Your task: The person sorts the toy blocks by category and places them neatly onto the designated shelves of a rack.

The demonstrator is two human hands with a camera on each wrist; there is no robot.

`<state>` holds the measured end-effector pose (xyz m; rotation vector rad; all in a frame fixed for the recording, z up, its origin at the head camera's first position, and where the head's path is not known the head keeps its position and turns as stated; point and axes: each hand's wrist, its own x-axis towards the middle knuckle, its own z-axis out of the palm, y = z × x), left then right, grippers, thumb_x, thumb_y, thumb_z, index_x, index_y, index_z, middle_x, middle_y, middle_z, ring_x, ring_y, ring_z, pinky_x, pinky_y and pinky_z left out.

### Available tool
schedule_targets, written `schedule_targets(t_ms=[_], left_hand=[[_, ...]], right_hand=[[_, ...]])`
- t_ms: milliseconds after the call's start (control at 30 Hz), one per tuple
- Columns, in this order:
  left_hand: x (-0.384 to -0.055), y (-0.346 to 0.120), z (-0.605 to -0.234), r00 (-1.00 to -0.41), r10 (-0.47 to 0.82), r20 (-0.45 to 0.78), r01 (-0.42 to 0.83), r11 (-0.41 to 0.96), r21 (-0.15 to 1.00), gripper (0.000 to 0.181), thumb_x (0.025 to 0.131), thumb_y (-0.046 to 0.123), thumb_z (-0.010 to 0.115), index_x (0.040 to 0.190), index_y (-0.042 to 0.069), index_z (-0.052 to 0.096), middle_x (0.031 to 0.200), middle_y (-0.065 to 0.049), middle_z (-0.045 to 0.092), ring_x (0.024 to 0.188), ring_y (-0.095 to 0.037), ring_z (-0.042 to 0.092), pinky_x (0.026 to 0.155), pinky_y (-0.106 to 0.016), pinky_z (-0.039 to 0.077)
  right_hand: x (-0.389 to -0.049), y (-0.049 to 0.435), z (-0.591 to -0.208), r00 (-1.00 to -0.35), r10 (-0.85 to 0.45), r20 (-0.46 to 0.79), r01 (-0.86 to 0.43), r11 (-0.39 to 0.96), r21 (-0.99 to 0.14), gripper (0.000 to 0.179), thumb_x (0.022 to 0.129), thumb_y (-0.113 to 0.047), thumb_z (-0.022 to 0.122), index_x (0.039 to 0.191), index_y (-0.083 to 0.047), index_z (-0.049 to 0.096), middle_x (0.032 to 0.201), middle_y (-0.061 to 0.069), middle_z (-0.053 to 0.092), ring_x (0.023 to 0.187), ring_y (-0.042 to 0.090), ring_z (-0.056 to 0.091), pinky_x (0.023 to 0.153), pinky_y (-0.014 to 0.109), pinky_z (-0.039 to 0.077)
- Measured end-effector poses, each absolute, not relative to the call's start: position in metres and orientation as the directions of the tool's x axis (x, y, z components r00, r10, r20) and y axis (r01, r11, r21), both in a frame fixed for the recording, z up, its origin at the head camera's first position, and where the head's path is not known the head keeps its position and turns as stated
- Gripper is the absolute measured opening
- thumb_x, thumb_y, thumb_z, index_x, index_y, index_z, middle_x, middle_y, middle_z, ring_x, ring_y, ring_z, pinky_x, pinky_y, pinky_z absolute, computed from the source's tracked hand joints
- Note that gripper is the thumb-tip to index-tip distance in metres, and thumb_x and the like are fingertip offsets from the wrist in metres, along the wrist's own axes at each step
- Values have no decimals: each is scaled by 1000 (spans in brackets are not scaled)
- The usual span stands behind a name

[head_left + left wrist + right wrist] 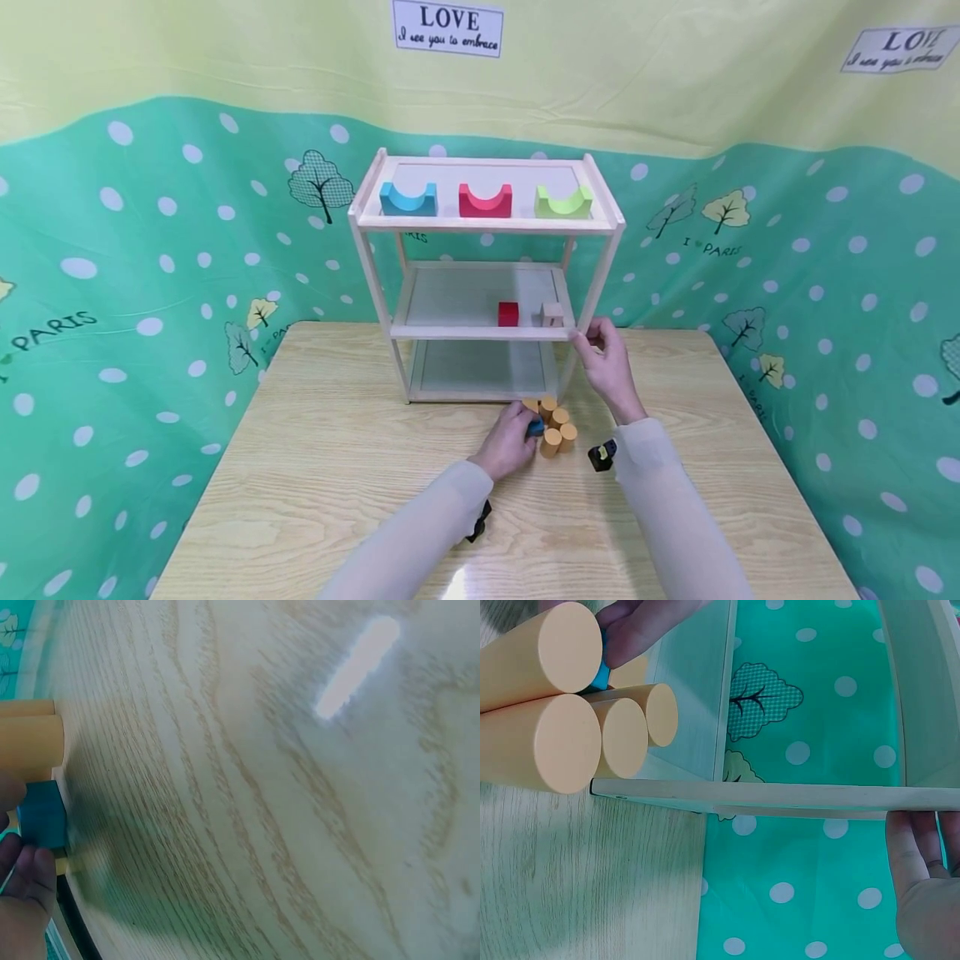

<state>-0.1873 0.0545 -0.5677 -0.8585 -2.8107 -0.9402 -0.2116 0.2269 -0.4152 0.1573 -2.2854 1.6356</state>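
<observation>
My left hand [506, 442] pinches a small blue block [535, 427] low over the table, just in front of the rack. In the left wrist view the blue block [43, 814] sits between thumb and fingers. Several plain wooden cylinders [551, 442] stand upright right beside it, to its right and behind. My right hand [609, 367] holds the right front post of a white wooden rack [480, 333] at middle-shelf height. Its fingers [907, 851] meet the post's outer side in the right wrist view.
On the top shelf stand blue [408, 202], red [485, 203] and green [563, 204] blocks with curved notches. A red cube [507, 314] and a pale cube [552, 314] sit on the middle shelf. A patterned curtain [187, 250] hangs behind the wooden table [315, 433].
</observation>
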Motion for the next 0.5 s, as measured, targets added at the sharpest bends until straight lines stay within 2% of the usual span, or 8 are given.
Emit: schedule_targets(t_ms=[500], left_hand=[[-189,56,-571,-825,502,261,563,688,458,22,85,4,66,106,6,70,97,-1,49,90,-17,49,80,-27,46]], right_hand=[[-214,228,-418,-938,98,332,-285,324,-902,21,94,-10,58,103,8,51,92,15,51,88,23,51,73,23,45]])
